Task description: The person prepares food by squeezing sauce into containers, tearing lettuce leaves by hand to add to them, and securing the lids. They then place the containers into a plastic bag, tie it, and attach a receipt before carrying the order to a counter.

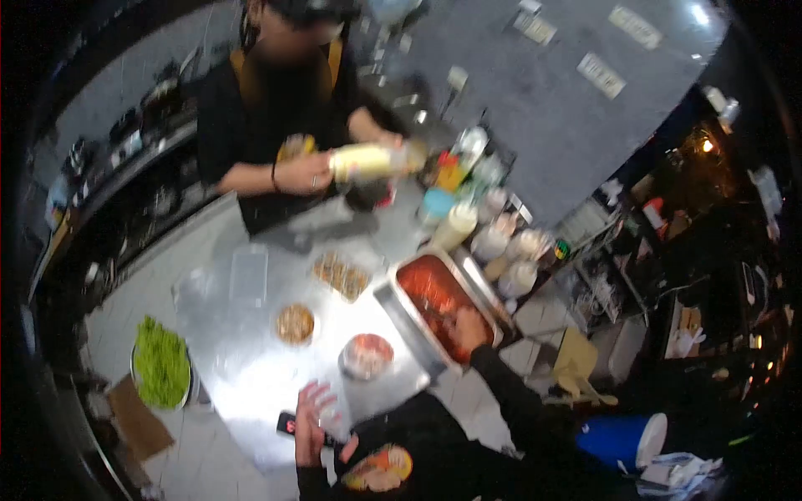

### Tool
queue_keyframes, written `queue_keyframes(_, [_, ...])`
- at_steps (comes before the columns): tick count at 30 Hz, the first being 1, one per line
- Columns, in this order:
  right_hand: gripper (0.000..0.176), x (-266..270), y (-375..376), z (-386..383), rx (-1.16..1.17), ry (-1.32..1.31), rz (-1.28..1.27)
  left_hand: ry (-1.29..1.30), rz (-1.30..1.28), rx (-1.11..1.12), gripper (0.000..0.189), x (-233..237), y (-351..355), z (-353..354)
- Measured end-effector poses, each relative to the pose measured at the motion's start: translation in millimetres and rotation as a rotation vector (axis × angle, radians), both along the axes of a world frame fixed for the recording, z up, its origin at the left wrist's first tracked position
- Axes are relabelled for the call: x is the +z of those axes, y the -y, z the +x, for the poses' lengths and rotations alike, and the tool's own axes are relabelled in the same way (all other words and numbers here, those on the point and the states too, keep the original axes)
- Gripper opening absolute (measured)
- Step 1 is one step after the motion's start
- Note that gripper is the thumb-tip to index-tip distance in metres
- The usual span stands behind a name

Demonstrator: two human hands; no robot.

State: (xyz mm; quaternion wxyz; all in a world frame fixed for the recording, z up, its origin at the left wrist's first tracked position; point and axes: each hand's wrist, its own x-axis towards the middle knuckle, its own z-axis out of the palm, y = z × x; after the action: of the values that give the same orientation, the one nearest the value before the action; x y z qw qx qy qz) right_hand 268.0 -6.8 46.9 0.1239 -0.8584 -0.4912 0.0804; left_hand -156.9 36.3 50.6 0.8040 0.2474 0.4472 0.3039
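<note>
My right hand [472, 329] reaches into a metal tray of red sauce or marinated food [430, 288]; its fingers are blurred and partly hidden. My left hand [316, 411] hovers over the near edge of the steel table [251, 388], fingers spread and holding nothing. Beside it lies a small dark device with a red display [286, 422]. A round container of reddish food [368, 356] stands between my hands. Farther off are a round container of light brown food [295, 323], a tray of small pieces [341, 276] and a clear rectangular lid or container [249, 275].
Across the table a person [284, 108] holds a pale yellow bottle [363, 162]. Squeeze bottles [456, 225] and jars crowd the area behind the sauce tray. A bowl of lettuce [162, 363] is at the left, and a blue bucket [614, 440] at the lower right.
</note>
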Motion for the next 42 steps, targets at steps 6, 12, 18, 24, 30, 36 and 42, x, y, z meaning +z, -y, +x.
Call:
queue_keyframes(6, [0.019, 16, 27, 34, 0.039, -0.279, 0.239, 0.051, -0.003, 0.06, 0.061, 18, 15, -6])
queue_keyframes(12, [0.023, 33, 18, 32, -0.049, -0.149, 0.16, 0.024, -0.026, 0.042, 0.059, 15, 14, -3])
queue_keyframes(18, [0.025, -19, -21, 28, 0.0, -0.004, 0.077, -0.044, 0.092, -0.039, 0.061, 2, -11, 12])
queue_keyframes(24, [0.025, -12, 5, 49, 0.025, -0.316, 0.126, -0.032, 0.099, 0.097, 0.063, 6, -44, 28])
queue_keyframes(30, [0.025, 29, 22, 55, -0.051, -0.148, 0.112, -0.08, 0.026, 0.215, 0.061, -18, -83, 30])
queue_keyframes(36, [0.029, 10, -17, 27, -0.004, -0.239, 0.048, -0.004, -0.032, 0.224, 0.061, -29, -92, 25])
queue_keyframes(42, [0.029, -15, -19, 19, -0.05, -0.229, 0.06, -0.1, -0.033, 0.211, 0.058, -23, -91, 29])
